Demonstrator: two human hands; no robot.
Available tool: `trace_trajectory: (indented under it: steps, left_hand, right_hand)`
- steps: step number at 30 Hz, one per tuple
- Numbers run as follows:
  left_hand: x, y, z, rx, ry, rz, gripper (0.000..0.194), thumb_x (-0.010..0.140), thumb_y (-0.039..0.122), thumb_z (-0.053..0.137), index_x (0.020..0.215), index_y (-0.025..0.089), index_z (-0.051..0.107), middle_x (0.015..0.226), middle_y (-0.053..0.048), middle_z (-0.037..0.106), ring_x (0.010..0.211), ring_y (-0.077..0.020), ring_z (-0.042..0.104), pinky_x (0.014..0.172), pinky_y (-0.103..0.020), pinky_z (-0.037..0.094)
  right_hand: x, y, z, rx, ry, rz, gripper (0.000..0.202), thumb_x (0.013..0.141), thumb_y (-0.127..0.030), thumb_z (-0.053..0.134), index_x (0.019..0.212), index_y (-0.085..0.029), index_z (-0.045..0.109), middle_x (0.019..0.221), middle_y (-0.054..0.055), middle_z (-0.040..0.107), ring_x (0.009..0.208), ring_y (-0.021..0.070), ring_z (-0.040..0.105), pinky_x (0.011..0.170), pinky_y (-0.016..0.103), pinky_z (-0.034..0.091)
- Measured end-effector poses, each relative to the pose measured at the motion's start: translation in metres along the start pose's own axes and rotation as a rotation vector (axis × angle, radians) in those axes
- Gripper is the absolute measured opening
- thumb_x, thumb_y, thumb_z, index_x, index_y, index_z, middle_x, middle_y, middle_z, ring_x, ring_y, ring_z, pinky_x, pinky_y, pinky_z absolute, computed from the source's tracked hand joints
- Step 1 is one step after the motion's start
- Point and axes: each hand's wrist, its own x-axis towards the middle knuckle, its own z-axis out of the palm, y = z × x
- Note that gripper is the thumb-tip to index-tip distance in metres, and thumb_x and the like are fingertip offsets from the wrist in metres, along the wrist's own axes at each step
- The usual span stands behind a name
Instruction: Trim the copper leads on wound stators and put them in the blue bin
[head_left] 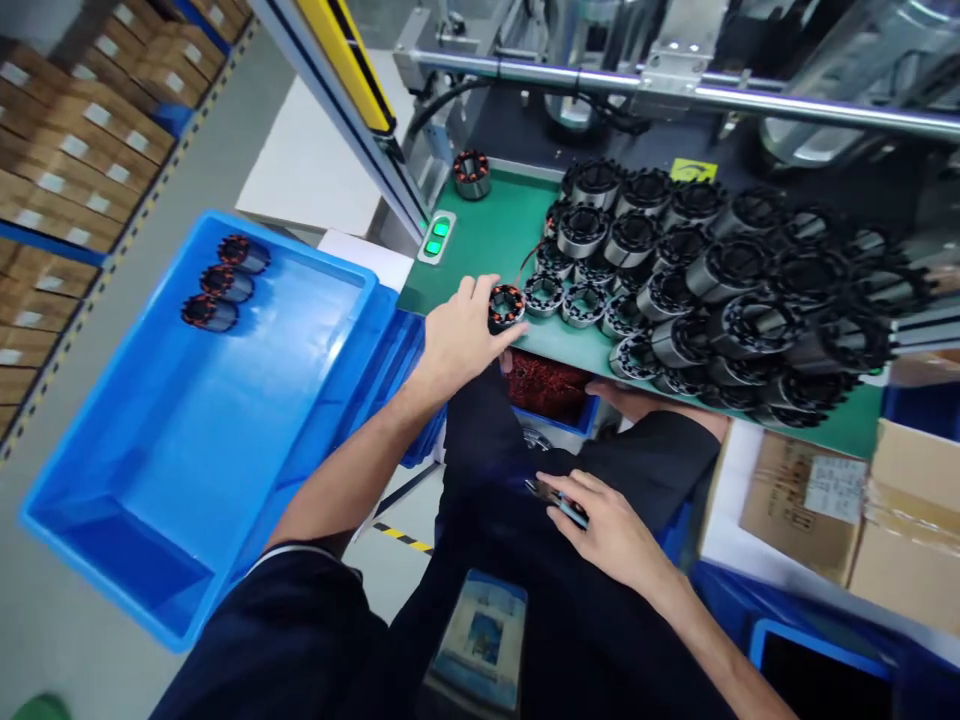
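Note:
My left hand (pixel 463 335) is closed around a motor stator (pixel 507 306) with orange copper windings, at the front edge of the green work surface (pixel 499 232). A thin reddish wire rises from near that stator toward the stacked ones. Over my lap, my right hand (pixel 604 520) grips a small pair of cutting pliers (pixel 559 500), its tip pointing left. Just right of my left hand stand several stators (pixel 583 303) in black and silver, piled in rows. A lone wound stator (pixel 472 175) sits at the back left corner of the surface.
A large blue bin (pixel 225 400) at left holds 3 wound stators (pixel 227 283). Beneath the table edge is a box of reddish wire scraps (pixel 551 385). Machine frame and rail (pixel 525 68) cross the back. Cardboard boxes (pixel 806 495) stand at right. A phone (pixel 480 640) lies on my lap.

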Motion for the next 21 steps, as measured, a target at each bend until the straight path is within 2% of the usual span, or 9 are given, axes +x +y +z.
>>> trace_trajectory:
  steps: [3, 5, 7, 9, 11, 14, 17, 19, 21]
  left_hand:
    - [-0.002, -0.008, 0.006, -0.134, 0.068, 0.030, 0.051, 0.095, 0.056, 0.071, 0.135, 0.025, 0.063, 0.132, -0.009, 0.070, 0.114, -0.0319, 0.071, 0.098, -0.045, 0.058]
    - [-0.015, -0.014, 0.005, -0.328, 0.078, 0.068, 0.048, 0.093, 0.051, 0.074, 0.132, 0.026, 0.063, 0.126, -0.007, 0.072, 0.110, -0.0278, 0.071, 0.097, -0.042, 0.058]
    - [-0.037, -0.014, 0.002, -0.580, 0.017, 0.089, 0.052, 0.093, 0.049, 0.076, 0.137, 0.027, 0.059, 0.117, -0.005, 0.072, 0.089, -0.0201, 0.070, 0.082, -0.036, 0.060]
    - [-0.064, -0.008, -0.001, -0.810, -0.058, 0.107, 0.057, 0.094, 0.048, 0.076, 0.144, 0.030, 0.055, 0.115, -0.005, 0.068, 0.073, -0.0129, 0.064, 0.065, -0.028, 0.056]
    - [-0.090, 0.004, -0.002, -0.953, -0.067, 0.163, 0.057, 0.095, 0.045, 0.076, 0.146, 0.033, 0.054, 0.125, -0.007, 0.064, 0.080, -0.0129, 0.065, 0.064, -0.025, 0.056]
    - [-0.119, 0.024, -0.004, -1.001, -0.026, 0.262, 0.056, 0.093, 0.038, 0.080, 0.143, 0.034, 0.057, 0.133, -0.008, 0.060, 0.107, -0.0202, 0.066, 0.075, -0.028, 0.062]
    - [-0.131, 0.035, -0.006, -0.937, -0.028, 0.347, 0.057, 0.092, 0.032, 0.080, 0.143, 0.033, 0.057, 0.131, -0.008, 0.061, 0.119, -0.0229, 0.063, 0.077, -0.028, 0.063]
    - [-0.134, 0.037, -0.008, -0.869, -0.024, 0.395, 0.056, 0.090, 0.028, 0.081, 0.141, 0.031, 0.059, 0.127, -0.008, 0.061, 0.118, -0.0221, 0.064, 0.078, -0.028, 0.064]
    - [-0.136, 0.036, -0.009, -0.843, -0.014, 0.409, 0.054, 0.088, 0.024, 0.081, 0.137, 0.030, 0.060, 0.125, -0.007, 0.061, 0.119, -0.0226, 0.065, 0.079, -0.030, 0.065]
  right_hand:
    - [-0.013, 0.011, -0.003, 0.128, 0.026, 0.059, 0.040, 0.105, -0.040, 0.058, 0.142, -0.030, 0.070, 0.119, 0.008, 0.078, 0.117, 0.0265, 0.073, 0.103, 0.042, 0.059]
    - [-0.017, 0.017, -0.007, 0.242, 0.085, 0.078, 0.036, 0.106, -0.041, 0.058, 0.135, -0.026, 0.074, 0.116, 0.009, 0.078, 0.107, 0.0245, 0.075, 0.098, 0.038, 0.060]
    - [-0.018, 0.017, -0.014, 0.341, 0.200, 0.083, 0.032, 0.105, -0.041, 0.061, 0.127, -0.023, 0.078, 0.114, 0.009, 0.079, 0.103, 0.0231, 0.075, 0.096, 0.036, 0.059]
    - [-0.014, 0.009, -0.026, 0.397, 0.362, 0.093, 0.028, 0.104, -0.039, 0.065, 0.120, -0.023, 0.080, 0.107, 0.007, 0.080, 0.097, 0.0211, 0.076, 0.093, 0.034, 0.059]
    - [-0.006, -0.007, -0.042, 0.407, 0.537, 0.101, 0.023, 0.102, -0.038, 0.068, 0.114, -0.025, 0.082, 0.092, 0.003, 0.078, 0.081, 0.0174, 0.073, 0.082, 0.031, 0.059]
    - [0.012, -0.041, -0.068, 0.365, 0.739, 0.026, 0.018, 0.097, -0.036, 0.076, 0.111, -0.027, 0.084, 0.080, -0.001, 0.073, 0.066, 0.0135, 0.064, 0.069, 0.028, 0.056]
    - [0.030, -0.071, -0.087, 0.313, 0.746, -0.148, 0.030, 0.088, -0.036, 0.086, 0.116, -0.027, 0.081, 0.080, -0.002, 0.071, 0.067, 0.0136, 0.062, 0.070, 0.029, 0.056]
    - [0.037, -0.083, -0.093, 0.297, 0.697, -0.246, 0.022, 0.088, -0.034, 0.086, 0.108, -0.025, 0.082, 0.082, -0.001, 0.072, 0.070, 0.0140, 0.063, 0.072, 0.030, 0.056]
    - [0.040, -0.086, -0.092, 0.328, 0.652, -0.265, 0.011, 0.092, -0.035, 0.083, 0.096, -0.025, 0.081, 0.083, 0.000, 0.073, 0.072, 0.0148, 0.063, 0.072, 0.030, 0.055]
